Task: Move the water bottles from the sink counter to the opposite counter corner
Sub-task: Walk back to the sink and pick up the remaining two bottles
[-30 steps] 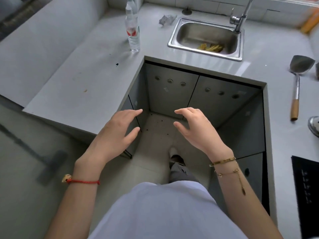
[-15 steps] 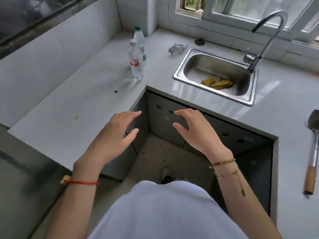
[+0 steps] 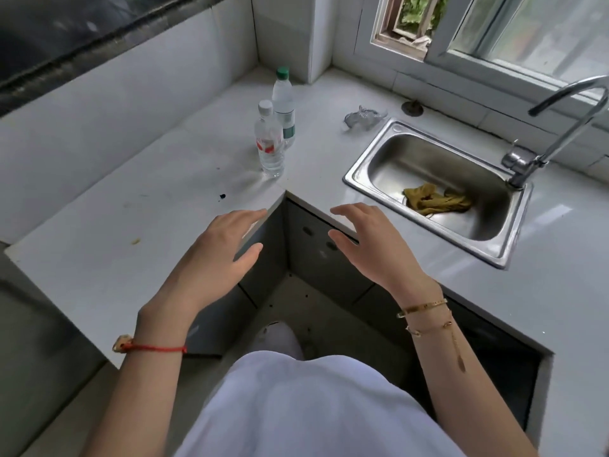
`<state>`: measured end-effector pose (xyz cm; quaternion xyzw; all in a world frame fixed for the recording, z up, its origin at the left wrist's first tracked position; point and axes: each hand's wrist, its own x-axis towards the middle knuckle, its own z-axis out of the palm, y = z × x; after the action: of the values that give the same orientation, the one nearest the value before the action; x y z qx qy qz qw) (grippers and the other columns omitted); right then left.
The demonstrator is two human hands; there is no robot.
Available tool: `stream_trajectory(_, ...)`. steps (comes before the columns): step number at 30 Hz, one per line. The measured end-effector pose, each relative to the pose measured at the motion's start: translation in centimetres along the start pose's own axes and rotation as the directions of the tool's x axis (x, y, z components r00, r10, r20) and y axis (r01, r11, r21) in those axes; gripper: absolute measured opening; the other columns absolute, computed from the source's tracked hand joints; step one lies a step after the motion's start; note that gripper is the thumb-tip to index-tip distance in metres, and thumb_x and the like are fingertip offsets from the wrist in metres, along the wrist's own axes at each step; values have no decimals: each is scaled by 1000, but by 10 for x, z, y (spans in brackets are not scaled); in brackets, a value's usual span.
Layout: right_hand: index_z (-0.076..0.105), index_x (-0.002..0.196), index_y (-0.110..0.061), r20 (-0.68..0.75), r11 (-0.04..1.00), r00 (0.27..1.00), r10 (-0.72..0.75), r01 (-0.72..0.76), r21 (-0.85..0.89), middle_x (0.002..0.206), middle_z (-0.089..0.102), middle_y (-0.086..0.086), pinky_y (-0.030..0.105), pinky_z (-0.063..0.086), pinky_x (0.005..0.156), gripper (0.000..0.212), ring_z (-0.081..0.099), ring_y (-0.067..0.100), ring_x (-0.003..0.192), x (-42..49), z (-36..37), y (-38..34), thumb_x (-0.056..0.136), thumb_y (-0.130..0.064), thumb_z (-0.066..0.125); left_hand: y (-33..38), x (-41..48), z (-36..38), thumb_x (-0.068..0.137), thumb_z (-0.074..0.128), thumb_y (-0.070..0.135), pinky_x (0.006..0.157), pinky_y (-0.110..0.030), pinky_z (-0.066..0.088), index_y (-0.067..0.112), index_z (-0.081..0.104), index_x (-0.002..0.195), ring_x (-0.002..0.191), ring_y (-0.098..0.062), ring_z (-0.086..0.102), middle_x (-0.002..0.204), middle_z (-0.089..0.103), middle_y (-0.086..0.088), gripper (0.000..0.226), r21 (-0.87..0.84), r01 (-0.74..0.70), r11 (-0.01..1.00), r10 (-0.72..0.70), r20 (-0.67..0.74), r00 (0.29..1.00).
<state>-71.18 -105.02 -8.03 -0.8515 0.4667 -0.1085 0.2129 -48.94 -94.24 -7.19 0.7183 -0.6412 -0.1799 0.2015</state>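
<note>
Nearer now: two bottles (image 3: 275, 133), two empty hands (image 3: 217, 255).

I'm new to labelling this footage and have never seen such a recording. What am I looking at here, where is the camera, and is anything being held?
There is no machine here. A person wears a camera on the head, so the single picture looks forward and down at their own arms. The left hand and right hand are both open, with nothing in either grip, raised in front of an L-shaped counter. Two water bottles stand upright on it: one with a white cap nearer, one with a green cap just behind it. To their right is a steel sink with a yellow cloth inside and a tap by the window.
</note>
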Motion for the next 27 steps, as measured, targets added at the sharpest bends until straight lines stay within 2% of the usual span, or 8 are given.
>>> stream_trajectory(7,49,132,-24,34,1000,999,-29,28,14,135,53,-6,30,37,104,39,43,15,129,65,3,13,94,-36,50,-14,60,-4,96,49,30,100,-18,24,33,34,143,133,-7,33,146,39,13,50,20,40,999,-40,13,999)
stream_trajectory(12,49,131,-23,38,999,998,-51,51,3,132,55,-4,30,37,103,40,44,16,126,120,1,18,94,-35,51,-31,113,-14,95,50,30,102,-23,30,33,32,144,131,-10,37,146,39,12,52,23,50,998,-51,2,999)
stream_trajectory(22,52,129,-18,-48,993,992,-118,118,-16,124,59,4,36,43,97,40,52,24,116,247,-11,24,91,-33,54,-58,222,-40,93,53,22,103,-21,27,29,27,147,133,-10,32,148,33,12,61,-8,-10,1000,9,-77,997)
stream_trajectory(27,50,130,-16,-101,988,983,-156,155,-13,126,58,7,36,46,94,42,54,25,114,308,-12,22,91,-31,55,-70,270,-43,92,54,24,105,-25,30,28,27,147,132,-11,32,148,31,12,60,9,-26,1000,26,-53,998)
